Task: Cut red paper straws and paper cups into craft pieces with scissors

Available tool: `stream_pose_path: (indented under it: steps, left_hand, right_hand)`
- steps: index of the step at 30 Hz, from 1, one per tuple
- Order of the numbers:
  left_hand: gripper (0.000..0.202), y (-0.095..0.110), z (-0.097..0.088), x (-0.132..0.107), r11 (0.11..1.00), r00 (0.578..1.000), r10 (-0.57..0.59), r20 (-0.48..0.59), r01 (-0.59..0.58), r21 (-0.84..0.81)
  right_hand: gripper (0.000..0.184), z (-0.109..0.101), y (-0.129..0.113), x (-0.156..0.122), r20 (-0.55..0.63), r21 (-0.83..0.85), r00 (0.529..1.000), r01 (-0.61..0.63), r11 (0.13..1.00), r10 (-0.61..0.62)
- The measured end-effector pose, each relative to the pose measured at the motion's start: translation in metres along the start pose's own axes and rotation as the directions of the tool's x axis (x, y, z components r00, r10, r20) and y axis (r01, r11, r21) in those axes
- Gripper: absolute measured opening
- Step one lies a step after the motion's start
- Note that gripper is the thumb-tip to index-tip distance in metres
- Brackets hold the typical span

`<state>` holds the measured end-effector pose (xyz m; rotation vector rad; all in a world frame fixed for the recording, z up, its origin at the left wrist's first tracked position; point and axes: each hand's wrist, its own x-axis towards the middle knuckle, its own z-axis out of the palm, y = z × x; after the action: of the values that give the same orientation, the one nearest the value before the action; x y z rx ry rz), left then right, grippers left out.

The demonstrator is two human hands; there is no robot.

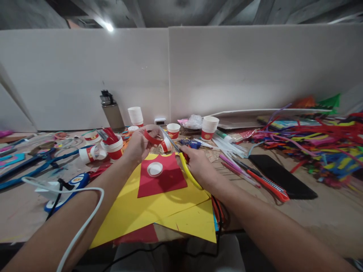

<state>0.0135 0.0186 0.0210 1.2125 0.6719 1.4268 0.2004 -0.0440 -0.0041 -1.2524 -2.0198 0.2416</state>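
Note:
My left hand (139, 145) is raised over the far part of the yellow paper, its fingers closed on a curled red and white paper cup strip (152, 139). Yellow-handled scissors (185, 168) are in my right hand (197, 160), their blades pointing away and up beside the strip. Whether the blades touch the strip I cannot tell. Below both hands, a square of red paper (170, 185) lies on yellow paper (133, 215). A round white cup bottom (155, 169) rests on the red square.
Stacked paper cups (210, 126) stand behind my hands. On the right are a black phone (282, 176), a red utility knife (268, 185) and heaped pipe cleaners (317, 139). A white cable (98, 204) crosses my left forearm. A bottle (112, 113) stands by the wall panel.

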Motion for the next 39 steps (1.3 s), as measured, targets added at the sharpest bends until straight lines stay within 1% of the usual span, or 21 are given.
stream_pose_path:
  steps: [2, 3, 7, 9, 15, 19, 22, 25, 28, 30, 34, 37, 39]
  left_hand:
    - [0.015, 0.000, 0.001, 0.000, 1.000, 0.999, 0.020, -0.031, -0.020, -0.002]
    - [0.015, 0.001, 0.002, -0.001, 1.000, 1.000, 0.016, -0.025, -0.016, 0.000]
    - [0.013, 0.000, 0.006, -0.004, 1.000, 0.999, -0.026, 0.047, 0.026, -0.003]
    - [0.012, -0.002, 0.005, -0.005, 0.999, 0.997, -0.036, 0.063, 0.036, -0.006]
    - [0.016, 0.000, 0.001, -0.003, 0.998, 0.992, -0.055, 0.110, 0.054, 0.018]
    - [0.018, 0.006, 0.003, -0.005, 0.993, 0.982, -0.110, 0.153, 0.103, 0.051]
    - [0.017, 0.005, 0.001, -0.003, 0.993, 0.984, -0.109, 0.138, 0.103, 0.051]
    - [0.014, 0.001, -0.005, 0.002, 0.998, 0.996, -0.039, 0.083, 0.035, 0.052]
    - [0.012, -0.002, -0.008, 0.005, 0.998, 0.999, 0.015, 0.046, -0.018, 0.066]
    - [0.012, -0.004, -0.006, 0.004, 0.997, 0.997, 0.013, 0.075, -0.018, 0.073]
    - [0.012, -0.006, -0.001, -0.001, 0.998, 0.991, -0.018, 0.134, 0.010, 0.058]
    - [0.011, -0.006, -0.001, -0.002, 0.999, 0.990, -0.044, 0.131, 0.040, 0.032]
    - [0.012, -0.005, -0.003, -0.001, 0.997, 0.987, -0.071, 0.148, 0.066, 0.040]
  right_hand:
    - [0.023, -0.001, 0.000, 0.000, 0.012, -0.026, 1.000, 0.007, 1.000, -0.007]
    - [0.023, -0.001, 0.000, 0.000, 0.015, -0.041, 1.000, 0.009, 0.999, -0.009]
    - [0.024, 0.000, 0.003, 0.001, 0.002, -0.101, 1.000, 0.001, 0.995, -0.001]
    - [0.023, 0.000, 0.004, 0.001, 0.002, -0.112, 1.000, 0.002, 0.994, -0.002]
    - [0.022, -0.001, 0.002, 0.000, 0.015, -0.029, 0.999, 0.040, 0.999, -0.040]
    - [0.022, -0.002, 0.001, -0.001, 0.029, -0.003, 0.999, 0.033, 0.999, -0.033]
    - [0.024, -0.002, 0.001, -0.001, 0.034, 0.002, 0.999, -0.003, 1.000, 0.003]
    - [0.024, -0.002, 0.001, -0.001, 0.050, -0.009, 0.998, -0.035, 0.999, 0.035]
    - [0.024, -0.003, 0.001, -0.001, 0.046, -0.027, 0.999, -0.003, 1.000, 0.004]
    - [0.025, -0.003, 0.001, 0.000, 0.032, -0.057, 0.999, 0.007, 0.998, -0.005]
    - [0.028, -0.002, 0.003, 0.000, 0.023, -0.112, 0.999, -0.028, 0.993, 0.031]
    - [0.028, -0.001, 0.002, 0.000, 0.021, -0.093, 1.000, -0.011, 0.996, 0.013]
    - [0.028, -0.001, 0.001, 0.000, 0.022, -0.068, 1.000, 0.003, 0.998, -0.001]
